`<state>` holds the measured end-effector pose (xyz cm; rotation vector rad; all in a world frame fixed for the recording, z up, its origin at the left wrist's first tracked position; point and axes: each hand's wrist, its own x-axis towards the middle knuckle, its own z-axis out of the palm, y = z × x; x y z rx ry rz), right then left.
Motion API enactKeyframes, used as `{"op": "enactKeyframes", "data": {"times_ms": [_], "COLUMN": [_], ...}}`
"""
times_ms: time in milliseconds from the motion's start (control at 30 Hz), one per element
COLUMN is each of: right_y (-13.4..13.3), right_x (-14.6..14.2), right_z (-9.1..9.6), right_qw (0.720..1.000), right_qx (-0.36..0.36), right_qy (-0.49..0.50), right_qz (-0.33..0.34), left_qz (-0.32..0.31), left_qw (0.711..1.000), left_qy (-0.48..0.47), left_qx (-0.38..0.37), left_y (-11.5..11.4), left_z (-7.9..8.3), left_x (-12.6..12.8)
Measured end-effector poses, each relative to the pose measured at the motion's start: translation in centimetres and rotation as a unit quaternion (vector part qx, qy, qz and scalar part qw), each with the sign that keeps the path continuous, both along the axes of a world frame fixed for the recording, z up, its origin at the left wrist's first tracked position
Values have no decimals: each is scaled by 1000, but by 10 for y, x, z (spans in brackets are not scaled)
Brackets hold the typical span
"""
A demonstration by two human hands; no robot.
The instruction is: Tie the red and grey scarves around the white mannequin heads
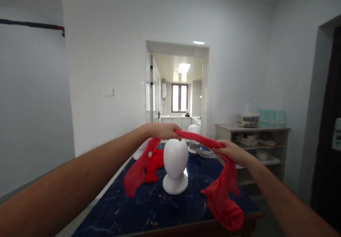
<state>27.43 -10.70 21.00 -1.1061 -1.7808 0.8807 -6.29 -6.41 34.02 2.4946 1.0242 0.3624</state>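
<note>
A coral-red scarf (198, 137) stretches between my two hands, its middle gathered into a narrow band. My left hand (165, 130) is closed around it, just above the top of a white mannequin head (176, 159). To the right, my right hand (227, 149) grips the scarf a little lower. Both loose ends hang down, one on each side of the head. The head stands upright on its round base on a dark blue marble-patterned table (149, 212). Behind the left hanging end lies a brighter red cloth (155, 166).
Farther back on the table stands another white mannequin head (194, 130) with grey fabric (206, 153) around its neck. Part of a third white form (138, 152) shows at left. A shelf unit (253, 127) with bottled water (271, 118) stands at right; a doorway opens onto a kitchen.
</note>
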Motion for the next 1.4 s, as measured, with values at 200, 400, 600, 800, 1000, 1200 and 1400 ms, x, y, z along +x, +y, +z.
{"op": "enactKeyframes", "data": {"times_ms": [200,400,600,800,1000,1200,1400], "right_y": [-21,-39,-44,-31,-30,-20,-13], "right_x": [31,65,19,-55,-47,-21,-69], "right_z": [25,69,116,134,129,91,43], "right_qw": [982,982,986,974,982,971,959], "right_qx": [-119,-136,-68,-73,-50,-64,-71], "right_qy": [-58,39,50,-101,-19,54,218], "right_qz": [132,125,142,187,182,222,168], "left_qz": [34,57,-48,-170,-63,22,-46], "left_qw": [996,983,974,920,979,958,892], "left_qy": [-49,-89,-112,-327,-187,-283,-429], "left_qx": [-69,-153,-189,-133,52,45,-134], "left_y": [-4,0,-14,-47,-51,-43,-42], "left_z": [-10,-56,-86,-43,-3,13,25], "left_x": [-42,-82,-31,67,84,68,74]}}
